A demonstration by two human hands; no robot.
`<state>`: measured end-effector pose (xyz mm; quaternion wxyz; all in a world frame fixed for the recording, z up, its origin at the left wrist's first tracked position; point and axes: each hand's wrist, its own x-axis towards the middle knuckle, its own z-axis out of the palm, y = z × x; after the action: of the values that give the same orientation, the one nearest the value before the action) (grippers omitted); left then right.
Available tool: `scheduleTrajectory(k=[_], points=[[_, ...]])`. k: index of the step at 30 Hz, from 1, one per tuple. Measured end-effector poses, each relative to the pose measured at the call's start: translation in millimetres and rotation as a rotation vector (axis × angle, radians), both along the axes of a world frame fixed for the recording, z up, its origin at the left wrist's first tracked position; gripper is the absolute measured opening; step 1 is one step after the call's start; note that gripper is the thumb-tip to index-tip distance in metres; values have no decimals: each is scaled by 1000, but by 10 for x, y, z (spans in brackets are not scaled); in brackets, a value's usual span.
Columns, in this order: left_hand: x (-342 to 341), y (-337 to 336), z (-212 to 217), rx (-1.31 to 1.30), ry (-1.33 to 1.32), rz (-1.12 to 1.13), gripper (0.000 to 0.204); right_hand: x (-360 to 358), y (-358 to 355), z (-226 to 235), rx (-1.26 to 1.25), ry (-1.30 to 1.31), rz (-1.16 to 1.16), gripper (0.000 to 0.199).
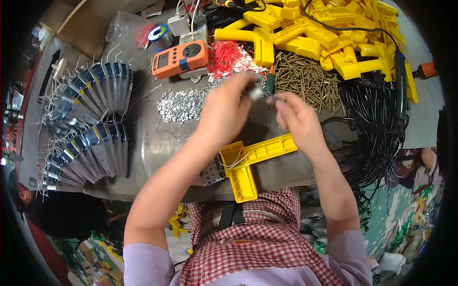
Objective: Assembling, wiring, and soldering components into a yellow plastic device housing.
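Observation:
Above the middle of the bench my left hand (228,106) is closed, with a small, blurred whitish piece (256,94) showing at its fingertips. My right hand (298,117) pinches something thin and dark, too small to name, close to that piece. Beneath both hands lies an open yellow plastic housing (244,177), shaped like a pistol grip, with pale wires (237,162) inside. A green-handled tool (270,80) lies just beyond the fingertips. Small silver metal parts (179,106) are heaped left of my left hand, and long brass-coloured screws (305,78) lie beyond my right.
Yellow housings (329,33) pile up at the far right, above a bundle of black cables (369,124). Two fans of blue-topped strips (98,150) stand at left. An orange meter (180,59), solder spool (160,37) and red-and-white small parts (224,57) sit at the back.

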<state>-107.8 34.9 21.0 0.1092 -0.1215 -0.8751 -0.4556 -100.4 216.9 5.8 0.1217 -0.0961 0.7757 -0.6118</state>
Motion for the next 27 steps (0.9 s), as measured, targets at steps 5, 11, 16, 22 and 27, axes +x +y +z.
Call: scheduleTrajectory(k=[5, 11, 16, 22, 27], points=[[-755, 72, -360, -529, 370, 18, 19, -86, -69, -165, -458, -256, 110, 27], [-684, -29, -417, -479, 325, -46, 13, -19, -68, -194, -571, -357, 159, 20], [-164, -395, -286, -424, 185, -19, 18, -57, -152, -72, -395, -231, 251, 20], [191, -570, -282, -307, 45, 55, 20, 33, -214, 85, -162, -126, 185, 18], [252, -637, -270, -489, 107, -27, 26, 62, -236, 5, -39, -184, 252, 16]])
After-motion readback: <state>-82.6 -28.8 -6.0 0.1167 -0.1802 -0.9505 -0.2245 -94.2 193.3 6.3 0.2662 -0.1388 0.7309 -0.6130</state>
